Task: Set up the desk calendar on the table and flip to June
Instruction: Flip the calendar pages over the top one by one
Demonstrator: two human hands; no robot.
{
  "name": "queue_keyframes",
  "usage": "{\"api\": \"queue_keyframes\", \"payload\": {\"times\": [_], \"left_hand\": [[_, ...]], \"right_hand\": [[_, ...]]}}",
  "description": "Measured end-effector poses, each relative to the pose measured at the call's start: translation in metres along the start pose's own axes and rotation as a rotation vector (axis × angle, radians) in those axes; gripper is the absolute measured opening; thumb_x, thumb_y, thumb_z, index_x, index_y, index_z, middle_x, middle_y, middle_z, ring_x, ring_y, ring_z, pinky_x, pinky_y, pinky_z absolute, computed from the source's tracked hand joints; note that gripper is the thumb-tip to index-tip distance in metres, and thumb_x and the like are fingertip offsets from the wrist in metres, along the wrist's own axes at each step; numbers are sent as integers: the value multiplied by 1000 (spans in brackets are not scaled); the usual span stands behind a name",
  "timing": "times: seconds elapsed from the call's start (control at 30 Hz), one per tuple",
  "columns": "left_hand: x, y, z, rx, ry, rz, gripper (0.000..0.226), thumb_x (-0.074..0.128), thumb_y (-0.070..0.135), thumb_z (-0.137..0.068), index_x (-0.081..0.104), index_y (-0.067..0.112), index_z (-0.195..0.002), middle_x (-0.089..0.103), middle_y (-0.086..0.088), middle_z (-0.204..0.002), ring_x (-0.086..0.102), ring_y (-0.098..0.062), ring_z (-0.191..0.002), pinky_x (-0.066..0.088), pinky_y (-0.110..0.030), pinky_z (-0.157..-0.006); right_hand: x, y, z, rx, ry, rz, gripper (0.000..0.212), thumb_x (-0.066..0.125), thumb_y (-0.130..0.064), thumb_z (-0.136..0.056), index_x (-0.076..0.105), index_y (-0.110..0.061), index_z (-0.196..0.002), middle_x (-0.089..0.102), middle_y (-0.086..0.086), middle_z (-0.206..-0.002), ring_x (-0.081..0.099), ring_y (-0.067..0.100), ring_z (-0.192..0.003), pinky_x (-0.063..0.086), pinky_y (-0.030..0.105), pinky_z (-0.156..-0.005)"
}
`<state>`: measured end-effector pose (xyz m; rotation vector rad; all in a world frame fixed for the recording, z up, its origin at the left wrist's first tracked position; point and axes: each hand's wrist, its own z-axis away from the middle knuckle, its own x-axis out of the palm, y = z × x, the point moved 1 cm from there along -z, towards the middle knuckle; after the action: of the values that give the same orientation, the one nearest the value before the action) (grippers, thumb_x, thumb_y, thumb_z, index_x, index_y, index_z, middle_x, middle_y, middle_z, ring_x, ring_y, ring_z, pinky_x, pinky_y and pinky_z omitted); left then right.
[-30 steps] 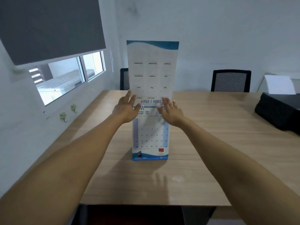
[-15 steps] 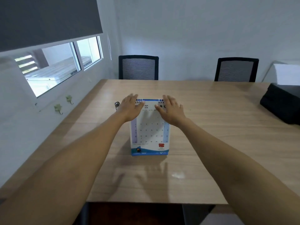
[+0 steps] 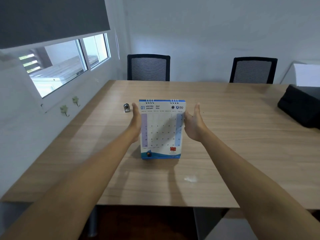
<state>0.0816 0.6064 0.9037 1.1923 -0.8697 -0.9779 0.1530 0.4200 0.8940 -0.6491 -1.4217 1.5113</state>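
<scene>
With the desk calendar [image 3: 161,129] standing upright on its blue base near the middle of the wooden worktop [image 3: 233,135], leaning back slightly and facing the near edge, set-up looks done, the page-turning not yet begun. Showing the January 2026 sheet, so five more leaves to go over the wire rings along the top edge before June. Left hand [image 3: 136,124] flat and open against the left edge of the calendar, fingers pointing away toward the far side, touching or nearly so; hard to tell which. Right hand [image 3: 194,126] open wide just beside the right edge, palm turned inward, seemingly a hair apart from the card. Nothing gripped by either; both placed like bookends, probably to steady the stand and check that it stays up alone. Small metal clip-like object [image 3: 126,107] lying just left of the left fingertips, apart from the calendar. Black bag [image 3: 301,108] at the far right of the worktop, two mesh-backed chairs [image 3: 148,67] tucked in along the far edge.
</scene>
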Motion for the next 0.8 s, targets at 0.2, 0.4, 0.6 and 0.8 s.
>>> {"api": "queue_keyframes", "payload": {"times": [0.2,0.4,0.6,0.8], "left_hand": [[-8,20,9,-85,-35,-190,86,-9,68,-88,35,25,-148,31,-7,-157,21,-27,-148,10,-41,-121],[-30,58,14,-160,39,-129,105,0,73,-87,43,-7,-138,52,-19,-141,50,-30,-129,32,-36,-110],[-39,85,6,-95,26,2,107,0,77,-84,44,-3,-139,51,-13,-139,49,-28,-122,28,-41,-117],[-1,81,5,173,-48,-390,78,-5,63,-92,25,23,-152,22,0,-161,15,-22,-149,11,-48,-120]], "right_hand": [[6,-22,29,71,-49,171,102,-16,-70,-82,35,-11,-147,37,4,-154,21,18,-147,-5,41,-120],[-9,-63,47,77,-37,113,105,-12,-76,-79,17,-5,-152,42,9,-150,26,23,-146,-5,45,-122],[-5,-88,43,-16,-41,17,106,-11,-75,-81,15,0,-151,26,13,-158,29,19,-143,5,42,-119],[21,-73,15,-176,7,353,80,-10,-64,-89,19,-25,-153,19,-2,-161,9,18,-150,2,48,-119]]}}
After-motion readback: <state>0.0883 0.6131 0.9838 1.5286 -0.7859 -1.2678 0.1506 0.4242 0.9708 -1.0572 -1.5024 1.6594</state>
